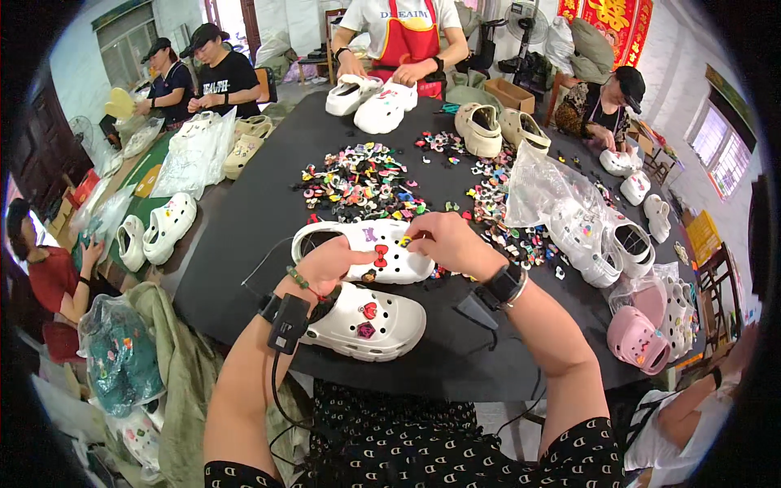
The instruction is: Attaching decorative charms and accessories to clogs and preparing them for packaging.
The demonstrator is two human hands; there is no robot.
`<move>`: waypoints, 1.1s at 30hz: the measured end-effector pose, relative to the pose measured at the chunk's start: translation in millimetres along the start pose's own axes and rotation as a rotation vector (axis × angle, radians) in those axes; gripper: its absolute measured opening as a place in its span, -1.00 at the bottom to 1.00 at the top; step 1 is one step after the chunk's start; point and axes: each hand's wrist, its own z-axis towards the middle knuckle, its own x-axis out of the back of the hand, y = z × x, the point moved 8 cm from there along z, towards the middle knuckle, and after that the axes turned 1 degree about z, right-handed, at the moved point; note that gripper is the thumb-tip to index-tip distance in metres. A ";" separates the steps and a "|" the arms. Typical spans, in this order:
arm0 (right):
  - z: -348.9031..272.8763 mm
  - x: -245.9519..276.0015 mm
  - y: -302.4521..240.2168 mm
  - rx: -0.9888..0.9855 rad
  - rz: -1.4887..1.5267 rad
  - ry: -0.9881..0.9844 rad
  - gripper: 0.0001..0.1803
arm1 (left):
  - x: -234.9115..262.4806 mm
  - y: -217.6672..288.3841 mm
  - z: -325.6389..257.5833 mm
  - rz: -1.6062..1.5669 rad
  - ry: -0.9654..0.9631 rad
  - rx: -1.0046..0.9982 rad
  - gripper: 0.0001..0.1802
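Note:
A white clog with holes [399, 264] lies sideways before me on the black table. It bears a purple charm, a red bow charm [381, 255] and a brown one. My left hand [327, 262] grips this clog near its opening, thumb on the upper, other fingers mostly hidden. At the toe, my right hand [452, 242] pinches a small yellow charm [404, 241] against a hole; whether it is seated I cannot tell. Closer to me rests a second white clog [374, 325] with red and dark pink charms, just below my left hand.
Loose colourful charms [358, 180] are heaped beyond the clogs, with more [496, 203] to the right. Bagged white clogs [582, 244], a pink clog [639, 340] and beige clogs [478, 130] stand around. Across the table a person in a red apron [403, 37] handles white clogs.

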 end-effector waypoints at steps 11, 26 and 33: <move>28.9 -22.9 6.2 -0.010 -0.095 -0.135 -0.82 | 1.4 -13.2 5.0 -0.097 -0.057 -0.014 -0.63; 29.4 -30.7 13.9 0.175 0.072 -0.118 -0.80 | -9.7 -6.7 -6.8 -0.153 -0.106 -0.040 -0.56; 34.1 -36.3 16.5 0.070 0.089 -0.130 -0.82 | -7.3 -4.9 -4.3 -0.135 -0.103 -0.081 -0.53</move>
